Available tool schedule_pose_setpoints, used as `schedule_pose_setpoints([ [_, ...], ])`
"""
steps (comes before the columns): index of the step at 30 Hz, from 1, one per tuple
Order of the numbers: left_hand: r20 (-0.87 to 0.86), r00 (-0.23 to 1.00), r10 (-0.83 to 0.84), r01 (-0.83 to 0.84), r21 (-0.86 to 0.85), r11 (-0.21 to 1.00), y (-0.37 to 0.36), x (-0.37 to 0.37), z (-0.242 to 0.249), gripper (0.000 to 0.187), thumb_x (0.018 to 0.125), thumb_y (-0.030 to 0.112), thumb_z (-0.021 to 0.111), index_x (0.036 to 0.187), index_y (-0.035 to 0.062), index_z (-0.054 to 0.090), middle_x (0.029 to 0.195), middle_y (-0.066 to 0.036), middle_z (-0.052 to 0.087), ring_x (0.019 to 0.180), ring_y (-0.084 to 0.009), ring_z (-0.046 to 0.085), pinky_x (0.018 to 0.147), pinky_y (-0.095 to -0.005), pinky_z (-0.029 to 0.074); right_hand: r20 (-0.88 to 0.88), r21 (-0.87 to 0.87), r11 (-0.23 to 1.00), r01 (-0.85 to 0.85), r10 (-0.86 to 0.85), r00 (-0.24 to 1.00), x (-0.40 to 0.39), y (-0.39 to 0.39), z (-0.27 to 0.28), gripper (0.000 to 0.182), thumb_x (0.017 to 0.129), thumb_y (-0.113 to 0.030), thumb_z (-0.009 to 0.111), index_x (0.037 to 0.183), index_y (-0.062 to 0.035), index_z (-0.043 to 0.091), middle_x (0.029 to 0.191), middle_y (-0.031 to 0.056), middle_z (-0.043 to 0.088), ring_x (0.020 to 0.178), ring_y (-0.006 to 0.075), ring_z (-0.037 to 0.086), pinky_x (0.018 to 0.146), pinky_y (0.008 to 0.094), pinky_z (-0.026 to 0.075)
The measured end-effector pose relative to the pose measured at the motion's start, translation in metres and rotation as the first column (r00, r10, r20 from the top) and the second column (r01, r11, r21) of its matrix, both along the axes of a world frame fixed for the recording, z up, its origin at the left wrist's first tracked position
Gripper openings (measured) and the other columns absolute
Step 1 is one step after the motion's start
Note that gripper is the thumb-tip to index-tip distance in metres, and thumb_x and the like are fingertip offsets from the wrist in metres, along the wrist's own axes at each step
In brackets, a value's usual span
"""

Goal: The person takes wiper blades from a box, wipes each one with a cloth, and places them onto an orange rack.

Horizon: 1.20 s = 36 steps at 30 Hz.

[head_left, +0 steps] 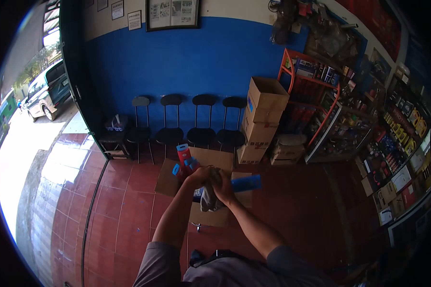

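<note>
A greyish cloth (209,200) hangs down from between my two hands. My left hand (199,176) is closed on its upper part. Close beside it, my right hand (222,185) is also closed around the bunched cloth, and the fingers of both hands partly hide each other. Below them stands an open cardboard box (210,217) with its flaps spread outward. Red packages with blue ends (183,154) stick up beyond my left hand. A blue box (246,183) lies to the right of my right hand.
Several black chairs (172,135) line the blue wall. Stacked cartons (259,126) stand beside an orange shelf rack (290,71). A glass display case (337,129) and shelves of bottles (402,126) are on the right. A doorway opens on the left, with a car (45,93) outside.
</note>
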State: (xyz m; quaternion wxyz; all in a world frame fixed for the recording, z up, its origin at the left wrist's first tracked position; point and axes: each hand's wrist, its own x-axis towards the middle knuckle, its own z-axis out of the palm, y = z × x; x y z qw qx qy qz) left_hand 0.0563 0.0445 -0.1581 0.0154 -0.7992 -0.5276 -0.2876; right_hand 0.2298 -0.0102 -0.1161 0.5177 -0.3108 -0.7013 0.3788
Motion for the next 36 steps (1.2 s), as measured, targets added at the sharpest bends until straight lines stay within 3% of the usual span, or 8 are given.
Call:
schedule_pose_setpoints([
  [2,0.558,0.664,0.498,0.252,-0.794,0.554,-0.039,0.014,0.034,0.039,0.098,0.021,0.056,0.131,-0.0002,0.061,0.109,-0.019,0.072,0.105,-0.0339,0.071,0.090,-0.0426,0.059,0.052,-0.005,1.000,-0.013,0.013,0.999,0.008,-0.010,-0.024,0.043,0.090,-0.030,0.075,0.119,-0.0024,0.061,0.113,0.0231,0.067,0.110,0.0415,0.066,0.092,0.0444,0.051],
  [8,-0.290,0.944,-0.156,0.041,-0.364,0.930,-0.015,-0.011,-0.056,0.035,0.088,0.019,0.063,0.116,0.0011,0.070,0.114,-0.017,0.072,0.110,-0.0349,0.070,0.093,-0.0448,0.058,0.219,-0.070,0.996,0.054,-0.037,0.975,0.045,0.004,-0.031,0.037,0.089,-0.028,0.076,0.109,0.0007,0.064,0.099,0.0190,0.071,0.098,0.0323,0.071,0.084,0.0397,0.053],
  [11,-0.116,0.984,-0.133,0.109,-0.192,0.975,-0.004,-0.037,-0.172,0.043,0.079,0.015,0.068,0.121,0.0054,0.071,0.119,-0.016,0.073,0.107,-0.0368,0.071,0.095,-0.0452,0.057,0.202,-0.122,0.980,0.156,-0.130,0.971,0.063,0.010,-0.031,0.031,0.090,-0.026,0.074,0.104,0.0006,0.064,0.096,0.0166,0.071,0.094,0.0275,0.072,0.082,0.0380,0.053],
  [21,0.294,0.948,0.118,0.125,-0.689,0.714,-0.053,0.068,-0.098,0.067,0.075,0.022,0.074,0.139,0.0094,0.061,0.119,-0.021,0.072,0.107,-0.0393,0.071,0.092,-0.0460,0.057,-0.046,-0.592,0.790,0.160,-0.232,0.972,0.129,0.020,0.057,0.039,0.101,-0.032,0.062,0.125,-0.0018,0.067,0.120,0.0072,0.070,0.107,0.0145,0.064,0.091,0.0314,0.048],
  [23,0.213,0.968,0.133,0.078,-0.758,0.648,-0.057,0.079,-0.078,0.067,0.075,0.029,0.079,0.137,0.0115,0.062,0.119,-0.021,0.072,0.110,-0.0388,0.070,0.092,-0.0474,0.057,-0.632,-0.348,0.888,-0.301,0.015,0.775,0.133,0.022,0.101,0.060,0.103,-0.041,0.058,0.142,0.0032,0.052,0.142,0.0111,0.058,0.128,0.0177,0.055,0.108,0.0332,0.041],
  [25,0.211,0.975,0.074,0.103,-0.718,0.689,-0.047,0.081,-0.116,0.067,0.075,0.033,0.080,0.136,0.0129,0.062,0.119,-0.020,0.072,0.110,-0.0392,0.070,0.093,-0.0484,0.056,-0.333,0.015,0.993,-0.120,0.118,0.936,0.139,0.025,0.178,0.075,0.104,-0.048,0.053,0.153,0.0058,0.034,0.154,0.0147,0.047,0.142,0.0226,0.044,0.118,0.0372,0.032],
  [27,0.204,0.979,0.020,0.125,-0.670,0.732,-0.045,0.081,-0.132,0.067,0.075,0.036,0.082,0.135,0.0143,0.062,0.119,-0.020,0.072,0.111,-0.0396,0.069,0.094,-0.0494,0.056,-0.943,0.041,0.878,-0.477,0.191,0.271,0.155,0.040,0.169,0.065,0.109,-0.036,0.047,0.154,0.0080,0.030,0.159,0.0206,0.041,0.146,0.0253,0.042,0.125,0.0369,0.027],
  [36,0.159,0.936,0.313,-0.139,-0.650,0.747,-0.032,0.035,-0.059,0.045,0.092,0.025,0.071,0.129,0.0053,0.055,0.116,-0.026,0.070,0.108,-0.0475,0.067,0.091,-0.0541,0.055,-0.493,0.297,0.928,-0.223,0.349,0.797,0.138,0.015,0.192,0.046,0.114,-0.030,0.036,0.145,0.0024,0.046,0.128,0.0086,0.059,0.113,0.0162,0.058,0.107,0.0305,0.042],
])
